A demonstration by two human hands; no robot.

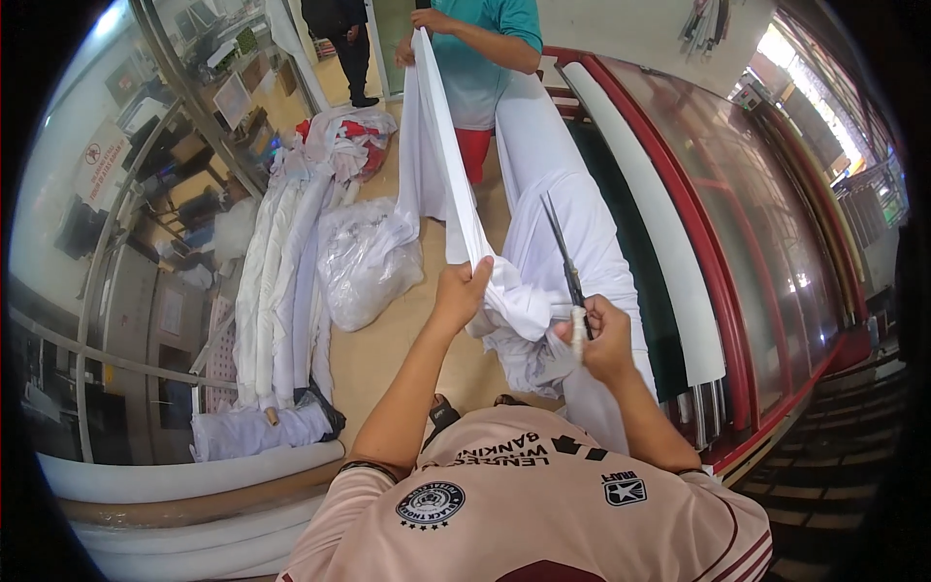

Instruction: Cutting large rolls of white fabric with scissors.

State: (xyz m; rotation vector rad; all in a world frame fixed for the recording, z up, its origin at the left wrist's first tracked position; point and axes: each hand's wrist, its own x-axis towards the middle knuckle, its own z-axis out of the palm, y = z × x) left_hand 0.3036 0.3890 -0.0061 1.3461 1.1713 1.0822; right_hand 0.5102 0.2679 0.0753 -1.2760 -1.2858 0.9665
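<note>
The person is wearing a pale beige short-sleeved jersey (543,514) with thin dark piping running along the sleeve cuffs and down the shoulder seams. A round dark crest ringed with small stars is sitting on the left chest, a small dark square badge on the right, and a line of dark lettering with angular marks is crossing just below the collar. A dark maroon patch is showing at the lower edge. Both forearms and hands are showing bare, without gloves, watch or rings.
</note>
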